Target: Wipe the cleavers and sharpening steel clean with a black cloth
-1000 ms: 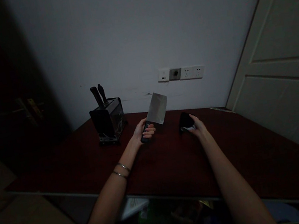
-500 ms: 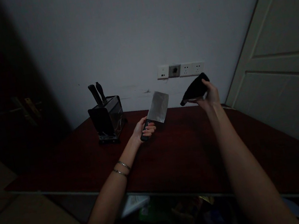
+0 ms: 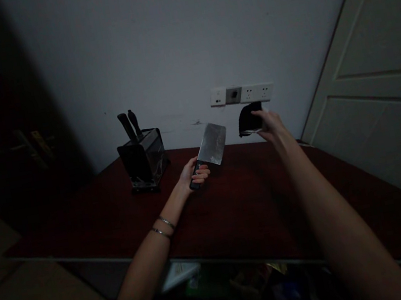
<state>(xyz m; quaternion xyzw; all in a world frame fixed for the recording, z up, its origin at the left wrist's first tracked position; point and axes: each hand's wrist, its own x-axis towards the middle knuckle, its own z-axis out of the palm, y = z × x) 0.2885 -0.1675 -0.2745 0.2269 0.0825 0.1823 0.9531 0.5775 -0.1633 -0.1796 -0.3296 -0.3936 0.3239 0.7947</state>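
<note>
A cleaver [image 3: 213, 143] with a broad grey blade and black handle is held by my left hand [image 3: 193, 173], fingers wrapped round the handle. The blade tilts up and to the right above the table. On the right, my right hand [image 3: 270, 124] pinches a folded black cloth [image 3: 248, 119] with a pale edge along its bottom. The cloth is raised near the wall, to the right of the blade and apart from it. To the left of the cleaver stands a knife block [image 3: 144, 159] with two black-handled knives [image 3: 130, 125] in it.
Both hands are over a dark red table [image 3: 210, 209] set against a pale wall. Wall sockets [image 3: 243, 93] sit just above the cloth. A pale door [image 3: 374, 85] stands at the right, a dark door with a handle [image 3: 33, 147] at the left. Assorted items fill a shelf under the tabletop.
My right hand has moved a little left with the black cloth and turned it, so it now shows a rounded shape. My left hand and the cleaver have stayed almost still.
</note>
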